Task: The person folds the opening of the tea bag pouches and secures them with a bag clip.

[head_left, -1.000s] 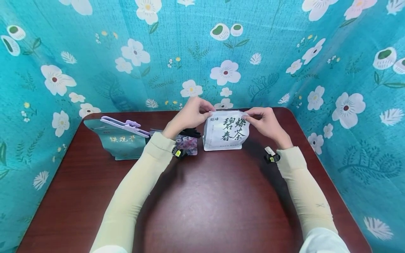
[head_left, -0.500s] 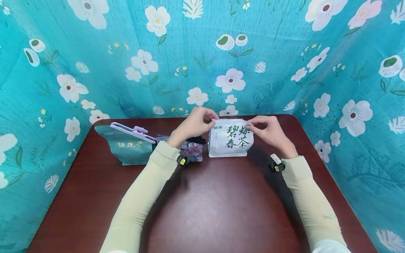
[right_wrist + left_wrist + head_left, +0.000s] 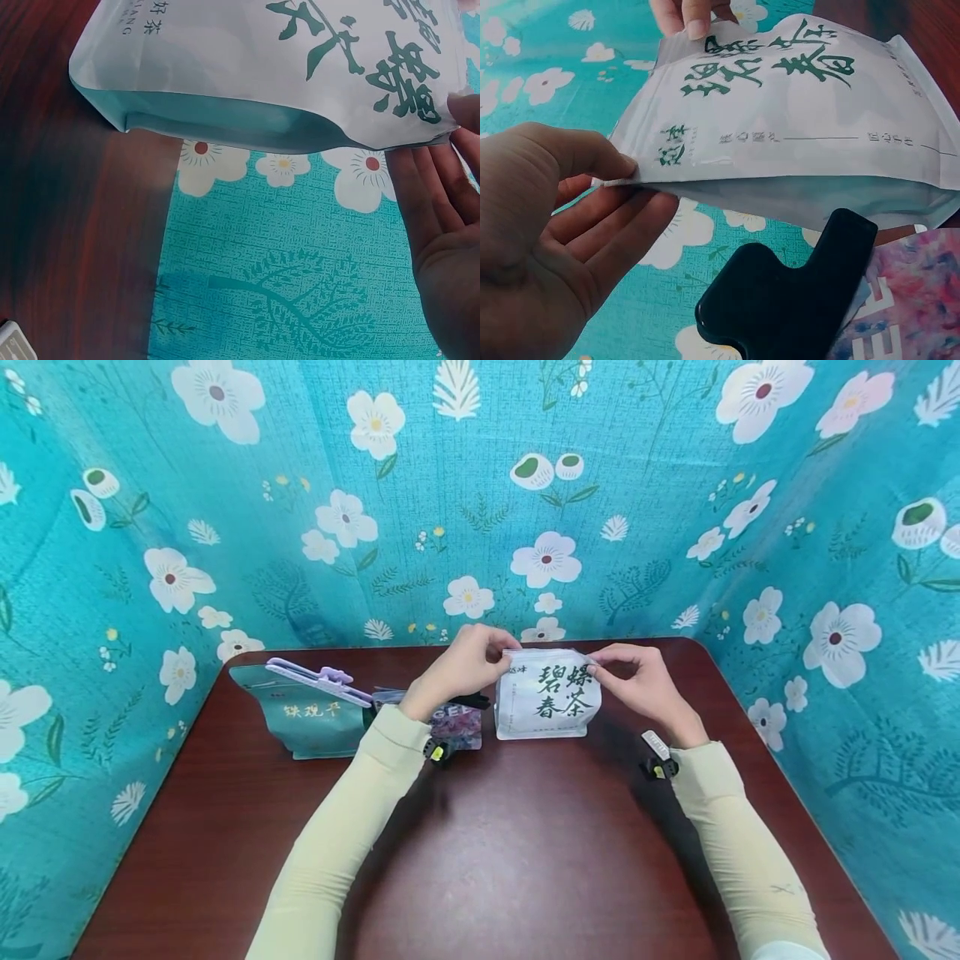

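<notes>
A white tea bag (image 3: 551,697) with large dark green Chinese characters stands upright near the back of the table. My left hand (image 3: 468,662) pinches its top left corner, thumb on the printed front and fingers behind. At the opposite top corner, my right hand (image 3: 637,681) grips the edge the same way. In the left wrist view the top seam of the white bag (image 3: 757,112) runs between both hands. Its gusseted side shows in the right wrist view, where my right hand (image 3: 450,202) has its fingers under the corner.
Left of the white bag stands a purple-pink patterned pouch (image 3: 459,727) with a black clip (image 3: 787,292) on top. Farther left is a green tea bag (image 3: 318,722) closed by a lilac clip (image 3: 318,681). A flowered teal curtain (image 3: 420,485) hangs behind the brown table (image 3: 480,860).
The head view has shifted slightly, moving the whole scene right and down in the frame. Both hands keep their hold on the white bag's top corners, with only slight finger movement.
</notes>
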Tool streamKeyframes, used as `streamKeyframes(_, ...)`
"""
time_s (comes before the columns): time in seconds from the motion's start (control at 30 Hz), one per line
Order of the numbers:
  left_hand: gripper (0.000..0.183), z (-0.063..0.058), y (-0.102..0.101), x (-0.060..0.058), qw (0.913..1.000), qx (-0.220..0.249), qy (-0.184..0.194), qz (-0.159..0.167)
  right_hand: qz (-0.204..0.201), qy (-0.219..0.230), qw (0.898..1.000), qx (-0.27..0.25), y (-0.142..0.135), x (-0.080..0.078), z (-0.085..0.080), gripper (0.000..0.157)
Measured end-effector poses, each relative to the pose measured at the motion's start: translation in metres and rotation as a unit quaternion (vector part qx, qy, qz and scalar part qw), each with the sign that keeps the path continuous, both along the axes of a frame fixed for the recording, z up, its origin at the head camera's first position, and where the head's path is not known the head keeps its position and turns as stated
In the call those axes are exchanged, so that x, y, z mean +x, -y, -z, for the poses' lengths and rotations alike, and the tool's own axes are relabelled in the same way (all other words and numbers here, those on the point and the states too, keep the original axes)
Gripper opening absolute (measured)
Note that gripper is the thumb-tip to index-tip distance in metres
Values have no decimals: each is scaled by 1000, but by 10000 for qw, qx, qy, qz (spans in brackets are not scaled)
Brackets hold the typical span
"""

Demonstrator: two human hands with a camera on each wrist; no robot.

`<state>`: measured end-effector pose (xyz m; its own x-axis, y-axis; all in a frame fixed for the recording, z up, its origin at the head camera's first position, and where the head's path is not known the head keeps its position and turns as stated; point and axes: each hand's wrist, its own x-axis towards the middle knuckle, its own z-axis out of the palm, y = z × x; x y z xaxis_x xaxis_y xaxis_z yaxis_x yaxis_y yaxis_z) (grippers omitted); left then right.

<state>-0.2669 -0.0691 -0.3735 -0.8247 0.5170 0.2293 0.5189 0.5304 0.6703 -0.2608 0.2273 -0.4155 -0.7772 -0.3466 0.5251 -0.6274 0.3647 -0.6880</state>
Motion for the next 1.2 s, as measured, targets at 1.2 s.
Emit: streamKeyframes(1.2, 20, -7, -93, -6, 9845, -1247, -1220, 171, -94, -899, 9955, -268, -2, 0, 8, 29)
